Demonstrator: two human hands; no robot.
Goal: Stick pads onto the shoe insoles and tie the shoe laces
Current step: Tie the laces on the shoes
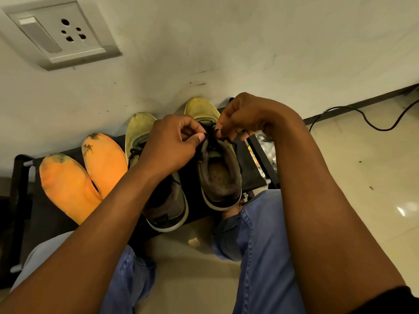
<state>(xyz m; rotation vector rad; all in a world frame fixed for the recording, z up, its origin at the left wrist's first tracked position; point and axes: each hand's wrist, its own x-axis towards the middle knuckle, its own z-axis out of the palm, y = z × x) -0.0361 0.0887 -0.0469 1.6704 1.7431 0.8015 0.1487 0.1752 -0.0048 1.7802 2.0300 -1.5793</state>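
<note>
Two yellow-toed shoes with dark grey collars stand side by side on a low black rack (20,177), toes to the wall. Over the right shoe (218,173) my left hand (172,146) pinches the black lace (212,135) between thumb and fingers. My right hand (244,116) pinches the same lace from the other side, just above the tongue. The left shoe (138,132) lies partly under my left forearm, its lace loose. Two orange insoles (68,184) with dirty tips lie left of the shoes. No pads show.
The rack stands against a white wall with a socket plate (56,32) at top left. A black cable (362,118) runs over the pale tiled floor at right. My knees in blue jeans (260,245) sit below the rack. Silvery clutter lies right of the rack.
</note>
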